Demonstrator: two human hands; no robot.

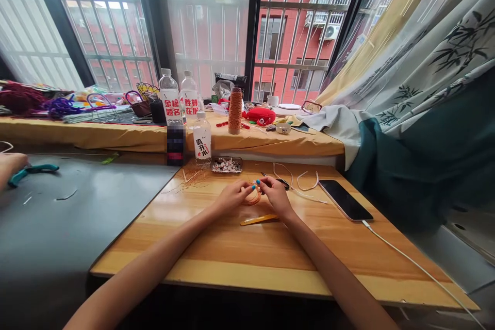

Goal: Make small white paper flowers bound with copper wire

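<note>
Over the middle of the wooden table (216,252), both hands meet at a small loop of thin orange cord (253,200). My left hand (234,195) pinches it with thumb and forefinger. My right hand (275,193) pinches the same cord from the other side, fingertips close to the left ones. A small pale bit sits between the fingertips, too small to make out. Just below the hands lies a yellow flat tool (259,220), partly behind my right wrist. Black-handled scissors (284,184) show in part behind my right hand.
A clear tray of small white pieces (227,165) and a water bottle (202,139) stand beyond the hands. A phone (345,200) on a white cable lies right, near white cords (307,180). Another person's hand (11,165) is by teal pliers (33,172) at left.
</note>
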